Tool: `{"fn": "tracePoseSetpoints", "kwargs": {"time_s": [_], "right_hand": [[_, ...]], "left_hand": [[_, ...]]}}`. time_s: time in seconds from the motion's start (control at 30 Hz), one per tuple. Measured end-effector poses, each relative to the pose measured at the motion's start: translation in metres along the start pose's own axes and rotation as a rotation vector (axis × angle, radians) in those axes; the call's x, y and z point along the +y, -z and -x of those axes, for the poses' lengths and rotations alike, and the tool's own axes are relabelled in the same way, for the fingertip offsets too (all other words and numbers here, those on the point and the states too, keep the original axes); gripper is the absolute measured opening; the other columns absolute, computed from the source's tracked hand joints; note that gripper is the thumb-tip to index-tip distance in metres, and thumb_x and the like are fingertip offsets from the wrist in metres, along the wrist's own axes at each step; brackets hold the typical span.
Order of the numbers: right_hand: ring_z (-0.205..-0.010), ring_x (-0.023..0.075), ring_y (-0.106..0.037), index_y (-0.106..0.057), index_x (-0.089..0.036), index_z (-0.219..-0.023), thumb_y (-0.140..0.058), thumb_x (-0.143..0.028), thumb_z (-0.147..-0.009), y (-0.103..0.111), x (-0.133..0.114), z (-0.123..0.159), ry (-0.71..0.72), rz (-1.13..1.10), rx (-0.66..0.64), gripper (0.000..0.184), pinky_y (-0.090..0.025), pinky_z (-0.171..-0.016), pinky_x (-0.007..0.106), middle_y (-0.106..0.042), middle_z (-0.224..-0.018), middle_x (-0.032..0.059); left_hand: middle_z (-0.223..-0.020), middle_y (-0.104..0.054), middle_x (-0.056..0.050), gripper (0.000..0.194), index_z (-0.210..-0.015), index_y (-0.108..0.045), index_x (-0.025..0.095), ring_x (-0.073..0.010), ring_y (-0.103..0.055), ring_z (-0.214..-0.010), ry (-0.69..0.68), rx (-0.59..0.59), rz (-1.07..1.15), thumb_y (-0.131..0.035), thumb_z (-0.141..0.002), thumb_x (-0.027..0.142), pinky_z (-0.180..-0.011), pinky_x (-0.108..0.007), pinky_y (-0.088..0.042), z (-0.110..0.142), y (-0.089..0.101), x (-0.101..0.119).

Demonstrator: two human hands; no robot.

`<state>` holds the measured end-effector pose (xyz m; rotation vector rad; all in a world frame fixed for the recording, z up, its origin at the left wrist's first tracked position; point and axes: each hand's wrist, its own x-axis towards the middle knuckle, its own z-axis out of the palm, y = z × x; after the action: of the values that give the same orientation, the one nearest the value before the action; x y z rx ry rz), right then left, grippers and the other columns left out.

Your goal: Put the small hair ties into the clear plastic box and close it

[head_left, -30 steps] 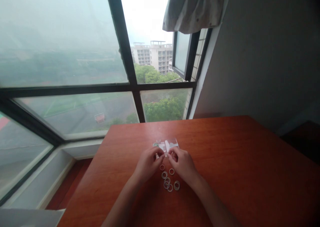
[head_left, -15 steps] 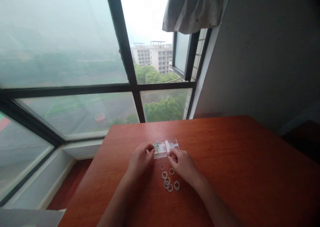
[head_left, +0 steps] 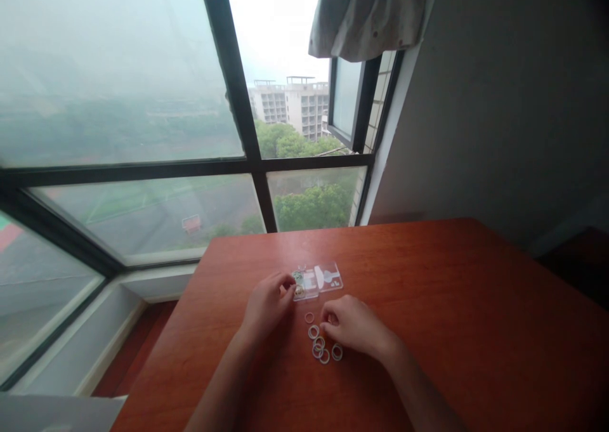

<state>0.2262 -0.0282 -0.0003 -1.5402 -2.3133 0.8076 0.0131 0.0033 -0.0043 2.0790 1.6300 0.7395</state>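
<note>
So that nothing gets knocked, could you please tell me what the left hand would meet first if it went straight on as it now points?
Most likely the clear plastic box: the left hand is right at its left side, though whether they touch is unclear.

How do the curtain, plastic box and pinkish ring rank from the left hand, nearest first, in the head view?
1. Plastic box, at the left hand.
2. Pinkish ring, just below the box.
3. Curtain, at the top, right of centre.
</note>
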Motion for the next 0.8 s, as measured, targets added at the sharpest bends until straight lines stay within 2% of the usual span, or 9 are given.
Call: {"fn": "tracePoseSetpoints", "kwargs": {"time_s": [0.27,0.43,0.6,0.8], "right_hand": [[-0.063,0.0147,-0.063,-0.075,-0.025,-0.074,-0.063,-0.024,-0.070,-0.0025,-0.0033,0.0035,0.025,0.054,-0.063,0.012,-0.030,-0.051,0.021,-0.073,-0.071,0.0009],[-0.061,0.0144,-0.063,-0.074,-0.024,-0.070,-0.059,-0.022,-0.071,-0.0049,-0.0022,0.0027,0.047,0.066,-0.067,0.015,-0.028,-0.050,0.021,-0.072,-0.067,0.0009],[-0.058,0.0130,-0.060,-0.072,-0.022,-0.069,-0.057,-0.020,-0.073,-0.0050,-0.0002,0.0007,0.059,0.045,-0.042,0.016,-0.027,-0.050,0.022,-0.072,-0.066,0.0007],[-0.061,0.0123,-0.059,-0.069,-0.021,-0.073,-0.060,-0.023,-0.076,-0.0032,0.0041,-0.0060,-0.003,-0.012,0.071,0.010,-0.030,-0.054,0.021,-0.070,-0.069,-0.0001]], "left_hand": [[-0.078,-0.066,-0.003,0.017,-0.081,-0.067,0.019,-0.0159,-0.056,-0.068,-0.025,0.002,0.005,-0.051,-0.083,0.026,-0.062,-0.025,-0.040,0.0007,0.0001,0.0001],[-0.077,-0.066,-0.003,0.016,-0.080,-0.066,0.019,-0.0152,-0.056,-0.066,-0.040,0.004,0.008,-0.052,-0.082,0.024,-0.061,-0.025,-0.039,0.0007,-0.0012,0.0018],[-0.078,-0.066,-0.002,0.015,-0.081,-0.066,0.019,-0.0150,-0.055,-0.066,-0.050,-0.010,-0.011,-0.051,-0.083,0.024,-0.062,-0.025,-0.039,0.0012,-0.0024,0.0045],[-0.077,-0.064,-0.003,0.017,-0.080,-0.065,0.019,-0.0145,-0.054,-0.066,-0.070,-0.005,-0.003,-0.050,-0.084,0.025,-0.061,-0.025,-0.039,0.0019,-0.0033,0.0070]]}}
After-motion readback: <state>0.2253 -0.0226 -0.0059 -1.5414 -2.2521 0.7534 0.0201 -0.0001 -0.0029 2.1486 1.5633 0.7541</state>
